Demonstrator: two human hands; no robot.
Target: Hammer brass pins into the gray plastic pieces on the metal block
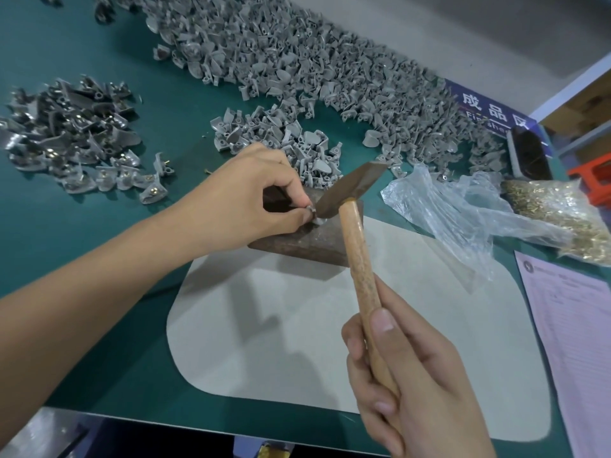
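My left hand pinches a small gray plastic piece on the rusty brown metal block at the worktop's middle. My right hand wraps its grip around the wooden-handled hammer, whose head touches the piece.

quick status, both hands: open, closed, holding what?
Left hand: closed, pinching a gray plastic piece on the metal block.
Right hand: closed around the hammer handle.

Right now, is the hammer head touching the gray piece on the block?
Touching. The head view shows the hammer head tip meeting the gray piece pinched by the left hand.
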